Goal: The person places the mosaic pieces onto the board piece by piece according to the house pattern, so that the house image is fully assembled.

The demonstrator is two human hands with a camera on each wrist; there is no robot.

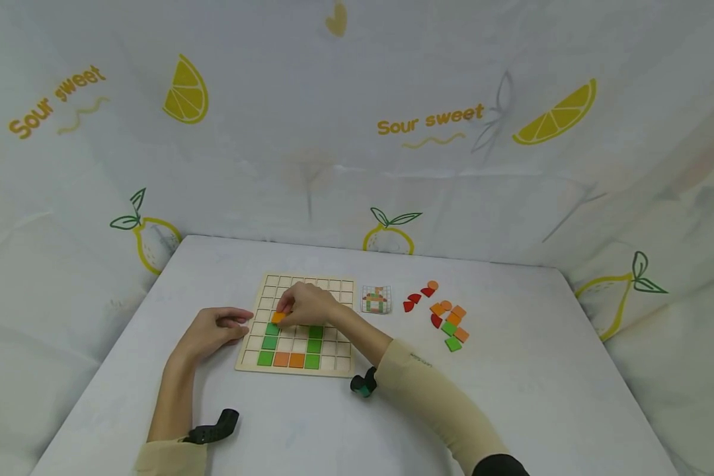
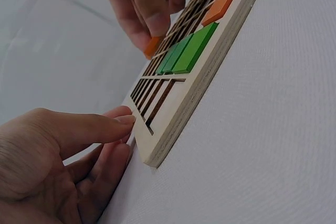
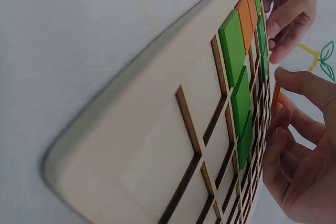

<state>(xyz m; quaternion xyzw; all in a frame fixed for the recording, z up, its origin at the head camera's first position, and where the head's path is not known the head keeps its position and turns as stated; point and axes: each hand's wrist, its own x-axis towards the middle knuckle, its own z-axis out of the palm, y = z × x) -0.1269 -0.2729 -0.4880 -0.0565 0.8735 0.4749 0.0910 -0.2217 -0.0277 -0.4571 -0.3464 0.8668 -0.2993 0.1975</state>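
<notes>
A wooden grid board [image 1: 333, 369] lies on the white table, with green and orange square tiles seated in some of its cells. Above the left green column [image 1: 269, 342], my right hand [image 1: 311, 304] pinches an orange square tile [image 1: 279, 317] between thumb and fingers. The right wrist view shows this tile [image 3: 276, 88] tilted, edge-on, at the fingertips. My left hand [image 1: 211, 332] is at the board's left edge, fingers relaxed; in the left wrist view its thumb [image 2: 100, 129] and fingertips touch that edge. The right forearm hides part of the board in the head view.
Right of the board lies a small pattern card [image 1: 376, 299]. Farther right are loose red pieces [image 1: 414, 298], orange discs [image 1: 433, 285], orange squares [image 1: 453, 319] and green squares [image 1: 453, 344]. A printed curtain [image 1: 262, 178] hangs behind the table.
</notes>
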